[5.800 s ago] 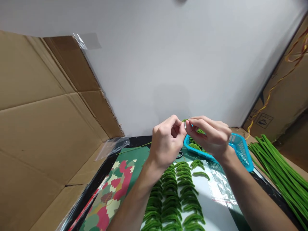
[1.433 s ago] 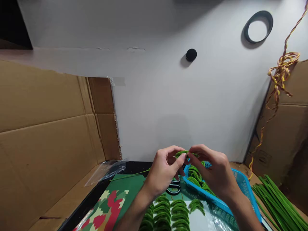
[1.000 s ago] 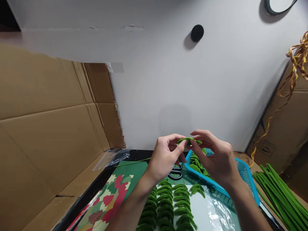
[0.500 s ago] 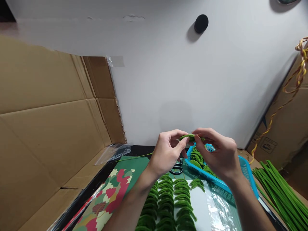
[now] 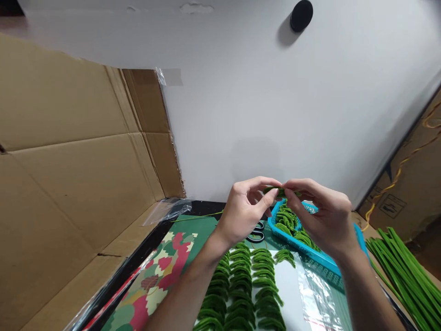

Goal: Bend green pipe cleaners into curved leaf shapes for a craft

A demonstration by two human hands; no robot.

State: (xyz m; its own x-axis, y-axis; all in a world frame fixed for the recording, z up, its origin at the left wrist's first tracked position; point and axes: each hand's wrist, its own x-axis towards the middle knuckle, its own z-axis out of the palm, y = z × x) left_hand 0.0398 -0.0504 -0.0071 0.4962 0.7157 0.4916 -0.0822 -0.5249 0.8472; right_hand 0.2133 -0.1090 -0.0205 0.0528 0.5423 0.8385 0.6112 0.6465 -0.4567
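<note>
Your left hand (image 5: pixel 245 210) and right hand (image 5: pixel 322 212) each clamp a fingertip grip on a fuzzy green piece (image 5: pixel 281 193), raised near the blue basket (image 5: pixel 303 246).

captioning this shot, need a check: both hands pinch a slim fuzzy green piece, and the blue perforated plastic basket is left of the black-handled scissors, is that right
Not quite: the blue perforated plastic basket is right of the black-handled scissors, as the head view shows. The left hand and right hand do pinch a slim fuzzy green piece.

Pieces (image 5: pixel 286 218) in basket (image 5: pixel 317 259); scissors (image 5: pixel 258 240) left, strips (image 5: pixel 408 266) right.
</note>
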